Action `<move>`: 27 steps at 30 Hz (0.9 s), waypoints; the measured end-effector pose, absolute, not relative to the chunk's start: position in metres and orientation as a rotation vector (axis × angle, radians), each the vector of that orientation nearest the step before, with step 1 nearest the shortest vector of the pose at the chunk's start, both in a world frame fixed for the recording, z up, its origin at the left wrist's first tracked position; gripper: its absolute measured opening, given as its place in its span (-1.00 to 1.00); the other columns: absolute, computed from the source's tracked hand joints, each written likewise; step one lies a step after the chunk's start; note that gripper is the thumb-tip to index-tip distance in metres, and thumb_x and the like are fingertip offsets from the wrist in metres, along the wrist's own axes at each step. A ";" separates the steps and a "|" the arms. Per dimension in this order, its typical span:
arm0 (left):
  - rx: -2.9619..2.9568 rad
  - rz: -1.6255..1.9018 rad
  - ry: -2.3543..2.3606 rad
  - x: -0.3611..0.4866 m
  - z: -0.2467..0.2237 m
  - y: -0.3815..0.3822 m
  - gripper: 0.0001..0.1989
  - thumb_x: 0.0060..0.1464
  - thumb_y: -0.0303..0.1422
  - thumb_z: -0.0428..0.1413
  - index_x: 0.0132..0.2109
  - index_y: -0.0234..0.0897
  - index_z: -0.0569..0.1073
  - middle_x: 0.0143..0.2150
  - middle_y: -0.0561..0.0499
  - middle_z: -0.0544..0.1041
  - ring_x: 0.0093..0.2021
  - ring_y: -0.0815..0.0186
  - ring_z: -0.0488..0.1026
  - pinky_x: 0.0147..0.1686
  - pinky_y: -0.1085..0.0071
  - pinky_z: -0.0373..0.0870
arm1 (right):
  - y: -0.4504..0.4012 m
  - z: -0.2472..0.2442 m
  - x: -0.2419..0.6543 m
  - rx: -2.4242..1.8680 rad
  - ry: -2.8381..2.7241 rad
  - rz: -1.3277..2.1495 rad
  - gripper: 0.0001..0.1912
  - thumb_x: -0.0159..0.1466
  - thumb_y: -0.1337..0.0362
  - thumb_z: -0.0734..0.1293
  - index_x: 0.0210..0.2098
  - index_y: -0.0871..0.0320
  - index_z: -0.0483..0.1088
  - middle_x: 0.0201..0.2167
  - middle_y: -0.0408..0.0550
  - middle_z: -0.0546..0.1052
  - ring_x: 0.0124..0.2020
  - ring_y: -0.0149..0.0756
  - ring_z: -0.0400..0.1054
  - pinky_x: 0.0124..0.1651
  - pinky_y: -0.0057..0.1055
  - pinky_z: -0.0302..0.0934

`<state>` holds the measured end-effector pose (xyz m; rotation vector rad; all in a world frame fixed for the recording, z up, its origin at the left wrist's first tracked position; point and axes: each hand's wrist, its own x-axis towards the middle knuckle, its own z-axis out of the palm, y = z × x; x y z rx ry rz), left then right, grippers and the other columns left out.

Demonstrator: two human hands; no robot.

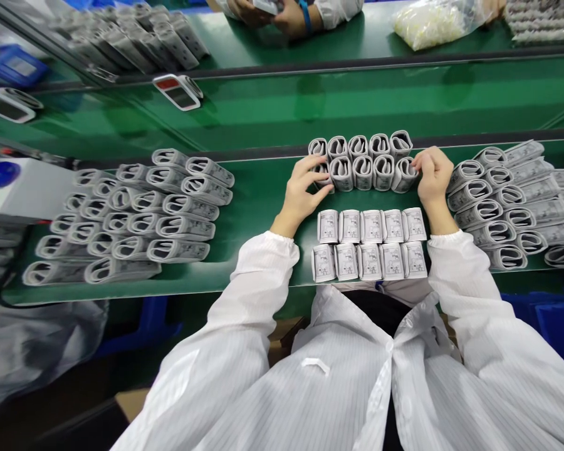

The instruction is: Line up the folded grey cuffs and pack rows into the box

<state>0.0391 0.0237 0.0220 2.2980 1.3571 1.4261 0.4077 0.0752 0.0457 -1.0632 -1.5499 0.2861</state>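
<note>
Two rows of rolled grey cuffs (363, 172) stand on end on the green bench, their coiled edges facing up. At the left end of the nearer row, my left hand (303, 191) has its thumb and fingers around a rolled cuff, partly hiding it. My right hand (433, 174) is closed, its fingertips on the rolled cuff (405, 174) at the right end of the same row. Closer to my body, two more rows of folded cuffs (370, 244) lie with their printed diagrams up, touched by neither hand.
More rolled cuffs are stacked at the left (131, 213) and right (507, 200). Beyond the bench runs a green conveyor (263, 106) with a white device (178, 92) at its near-left side. Across it are a co-worker's hands (286, 15) and a plastic bag (432, 25).
</note>
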 end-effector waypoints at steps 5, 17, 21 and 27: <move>2.278 1.508 1.382 0.037 0.025 0.004 -0.57 0.46 0.14 0.18 -0.07 -0.14 0.59 -0.06 -0.16 0.69 0.02 0.02 0.63 0.15 -0.05 0.58 | 0.059 0.048 0.431 -1.031 -1.576 0.055 -0.43 0.59 -0.28 0.15 -0.38 -0.04 0.27 -0.35 0.01 0.51 -0.25 -0.09 0.43 -0.07 -0.03 0.41; 2.144 0.840 1.011 0.043 0.050 -0.022 -0.45 0.48 0.13 0.17 -0.36 -0.17 0.51 -0.33 -0.06 0.65 -0.26 0.19 0.57 -0.13 0.20 0.47 | 0.016 0.047 0.458 -1.047 -2.078 0.585 -0.53 0.37 0.08 0.47 -0.58 0.03 0.28 -0.62 -0.15 0.36 -0.56 -0.28 0.21 -0.41 -0.20 0.07; 2.057 0.980 1.142 0.047 0.047 -0.023 -0.43 0.53 0.20 0.06 -0.25 -0.17 0.52 -0.26 -0.07 0.66 -0.24 0.19 0.57 -0.16 0.19 0.46 | 0.017 0.045 0.453 -1.183 -2.043 0.718 -0.51 0.39 0.05 0.47 -0.60 0.04 0.32 -0.60 -0.16 0.40 -0.53 -0.31 0.23 -0.37 -0.24 0.08; 2.059 1.192 1.360 0.049 0.042 -0.023 -0.37 0.59 0.23 -0.14 -0.26 -0.11 0.42 -0.33 -0.03 0.51 -0.31 0.18 0.45 -0.21 0.14 0.38 | 0.014 0.049 0.437 -1.494 -1.700 0.583 -0.41 0.39 0.19 0.47 -0.71 0.05 0.23 -0.72 -0.24 0.16 -0.60 -0.39 0.03 -0.41 -0.24 -0.09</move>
